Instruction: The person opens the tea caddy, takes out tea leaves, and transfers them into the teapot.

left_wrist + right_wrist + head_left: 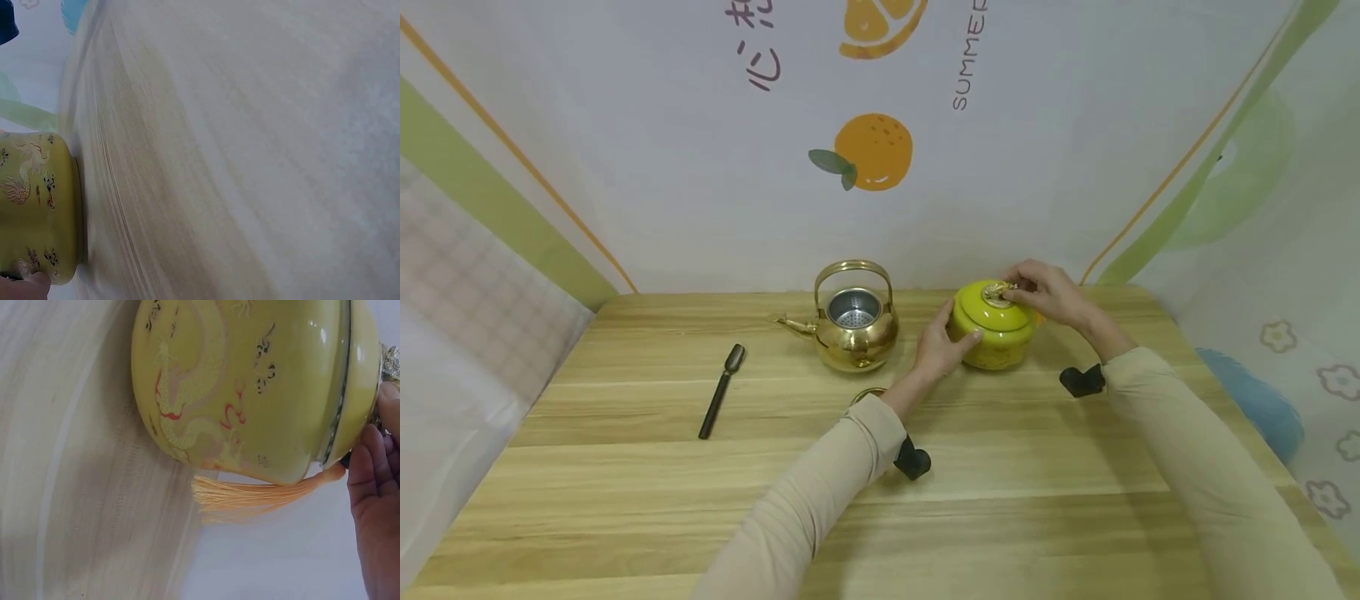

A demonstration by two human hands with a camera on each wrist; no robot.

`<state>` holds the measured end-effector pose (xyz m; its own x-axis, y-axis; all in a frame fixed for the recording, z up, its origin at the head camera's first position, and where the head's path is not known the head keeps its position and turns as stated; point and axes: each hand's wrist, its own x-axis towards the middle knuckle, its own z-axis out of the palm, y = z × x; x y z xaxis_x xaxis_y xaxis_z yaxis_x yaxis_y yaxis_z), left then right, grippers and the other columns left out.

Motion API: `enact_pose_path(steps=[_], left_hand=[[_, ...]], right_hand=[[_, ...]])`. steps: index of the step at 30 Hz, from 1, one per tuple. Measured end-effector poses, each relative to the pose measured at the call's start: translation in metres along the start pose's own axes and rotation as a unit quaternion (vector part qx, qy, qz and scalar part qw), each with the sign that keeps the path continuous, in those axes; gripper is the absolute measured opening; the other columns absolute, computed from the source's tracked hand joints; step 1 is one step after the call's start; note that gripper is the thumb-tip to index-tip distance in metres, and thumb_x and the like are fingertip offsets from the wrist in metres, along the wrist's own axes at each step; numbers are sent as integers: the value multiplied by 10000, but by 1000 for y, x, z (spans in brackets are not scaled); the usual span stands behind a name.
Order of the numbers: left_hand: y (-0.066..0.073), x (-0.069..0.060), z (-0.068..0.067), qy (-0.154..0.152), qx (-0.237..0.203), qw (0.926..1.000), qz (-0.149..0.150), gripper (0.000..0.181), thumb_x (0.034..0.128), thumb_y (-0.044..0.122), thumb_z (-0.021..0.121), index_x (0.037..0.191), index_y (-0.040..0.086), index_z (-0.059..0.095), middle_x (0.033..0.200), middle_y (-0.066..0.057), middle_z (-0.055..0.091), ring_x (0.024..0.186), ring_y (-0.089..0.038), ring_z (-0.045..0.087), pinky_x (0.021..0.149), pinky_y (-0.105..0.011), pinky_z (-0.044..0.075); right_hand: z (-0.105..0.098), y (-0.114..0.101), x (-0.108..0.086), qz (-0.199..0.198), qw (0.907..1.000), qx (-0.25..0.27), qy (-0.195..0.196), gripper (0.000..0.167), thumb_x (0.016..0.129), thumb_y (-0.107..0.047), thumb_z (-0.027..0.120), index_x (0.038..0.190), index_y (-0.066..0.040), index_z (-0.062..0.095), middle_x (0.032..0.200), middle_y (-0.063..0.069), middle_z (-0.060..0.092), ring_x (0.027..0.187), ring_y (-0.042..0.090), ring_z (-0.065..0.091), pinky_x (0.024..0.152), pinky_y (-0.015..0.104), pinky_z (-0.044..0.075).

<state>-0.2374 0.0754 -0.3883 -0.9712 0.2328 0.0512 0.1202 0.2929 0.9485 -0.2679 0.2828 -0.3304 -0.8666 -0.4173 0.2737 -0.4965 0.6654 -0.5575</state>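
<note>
A lidded yellow jar (997, 352) with a painted dragon stands upright on the wooden table at the right. Its lid (972, 309) sits on top and carries an ornate gold knob (997, 292). My left hand (938, 348) holds the jar's left side, thumb toward the front. In the left wrist view only a thumb (34, 285) shows against the jar (37, 206). From the right, my right hand (1051, 293) pinches the gold knob. An orange tassel (262, 495) hangs beside the jar in the right wrist view.
Left of the jar stands a gold kettle (856, 343) with a raised handle and a metal strainer inside its open top. A dark scoop (722, 392) lies farther left. A gold-rimmed round object (867, 392) is mostly hidden beneath the left forearm. A printed curtain (1000, 192) closes off the back.
</note>
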Motion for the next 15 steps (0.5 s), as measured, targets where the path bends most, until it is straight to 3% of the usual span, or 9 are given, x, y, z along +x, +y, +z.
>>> enact_pose_path(steps=[15], left_hand=[[3, -2, -1, -28, 48, 10000, -39, 710, 883, 199, 668, 1466, 48, 293, 1488, -118, 360, 1376, -219, 332, 1148, -310, 252]], right_hand=[[-4, -5, 2, 97, 9997, -195, -64, 155, 873, -55, 654, 1004, 28, 653, 916, 137, 598, 758, 147, 491, 645, 181, 422]])
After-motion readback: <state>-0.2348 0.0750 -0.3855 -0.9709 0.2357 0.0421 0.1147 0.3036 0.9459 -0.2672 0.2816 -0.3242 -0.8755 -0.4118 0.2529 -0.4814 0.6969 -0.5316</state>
